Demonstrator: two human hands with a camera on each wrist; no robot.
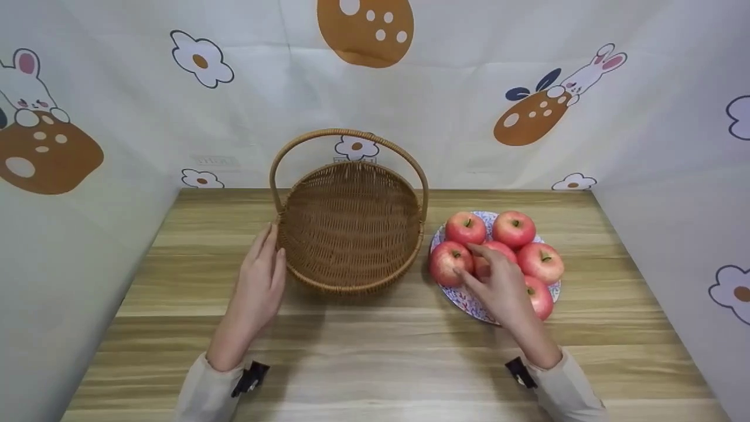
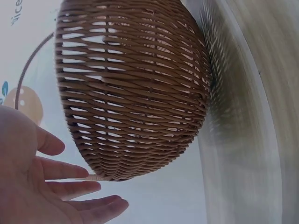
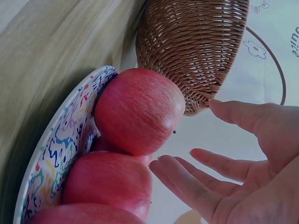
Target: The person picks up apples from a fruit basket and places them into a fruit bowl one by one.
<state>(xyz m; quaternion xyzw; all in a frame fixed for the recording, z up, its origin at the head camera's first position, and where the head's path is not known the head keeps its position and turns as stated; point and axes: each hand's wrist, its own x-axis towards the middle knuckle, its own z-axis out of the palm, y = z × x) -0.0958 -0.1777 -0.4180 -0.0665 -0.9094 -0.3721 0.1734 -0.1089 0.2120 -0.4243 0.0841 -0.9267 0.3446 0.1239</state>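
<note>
A brown wicker basket with a tall arched handle stands on the table, and I see nothing in it. At its left side is my left hand, fingers extended near the rim; whether they touch it I cannot tell. To the right, several red apples lie on a patterned plate. My right hand hovers over them, thumb and fingers spread above the front-left apple. In the right wrist view that apple sits apart from the fingers. The hand partly hides other apples.
The wood-grain table carries basket and plate. A pale cloth printed with flowers and rabbits rises behind and on both sides. Dark straps sit at the light sleeves' cuffs.
</note>
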